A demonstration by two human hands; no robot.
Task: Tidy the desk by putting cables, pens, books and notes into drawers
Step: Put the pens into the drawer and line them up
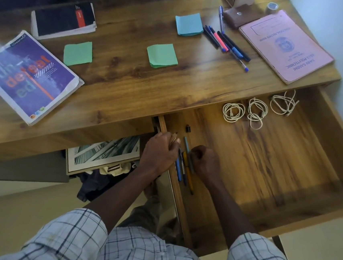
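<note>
Wood desk (pixel 125 79) w/ open drawer (pixel 268 160)

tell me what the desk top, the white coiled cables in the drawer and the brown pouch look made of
Brown desk top: wood-grain board, likely laminate, given its smooth satin sheen.
White coiled cables: rubbery plastic sheathing, matte, holding soft loops.
Brown flat pouch: leather or faux leather, going by its dull surface and metal snap.
</note>
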